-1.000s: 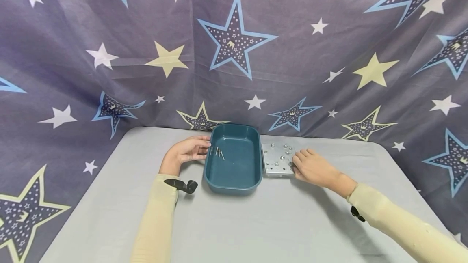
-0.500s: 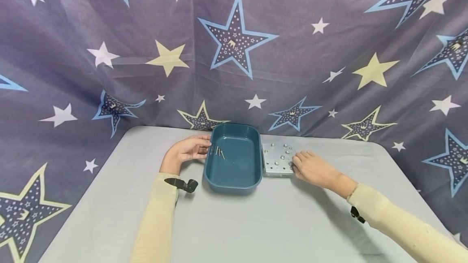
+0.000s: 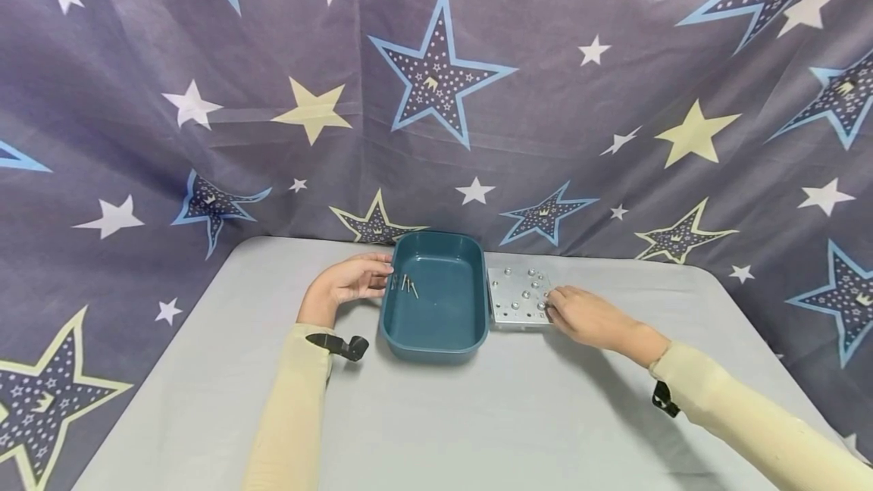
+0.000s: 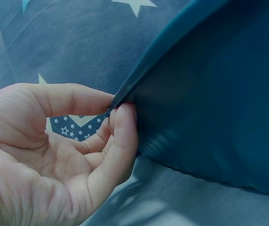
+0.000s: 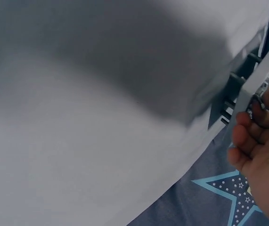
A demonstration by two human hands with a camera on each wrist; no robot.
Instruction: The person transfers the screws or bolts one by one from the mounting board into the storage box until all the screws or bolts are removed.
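Observation:
At the left side of a teal plastic tub point(image 3: 436, 355), my left hand point(image 3: 348, 279) pinches the rim between thumb and fingers, seen closely in the left wrist view. A few thin brass-coloured screws point(image 3: 411, 286) lie inside the tub near that side. Against the tub's right side is a flat silver metal plate point(image 3: 506, 295) studded with several round fasteners and small holes. My right hand point(image 3: 588, 317) is at the plate's right edge, fingers curled. In the right wrist view thumb and fingertips pinch a small metal fastener point(image 5: 253, 101) at the plate; the fingers partly hide it.
Dark threaded shafts point(image 5: 238, 77) stick out beneath the plate in the right wrist view. Everything stands on a table with a pale grey cloth point(image 3: 477, 415), near its far edge. A star-patterned curtain point(image 3: 546, 157) hangs close behind.
My right hand has shifted slightly at the plate's right edge, its fingers lower and tucked in, uncovering more of the fasteners there. The left hand and tub keep their place.

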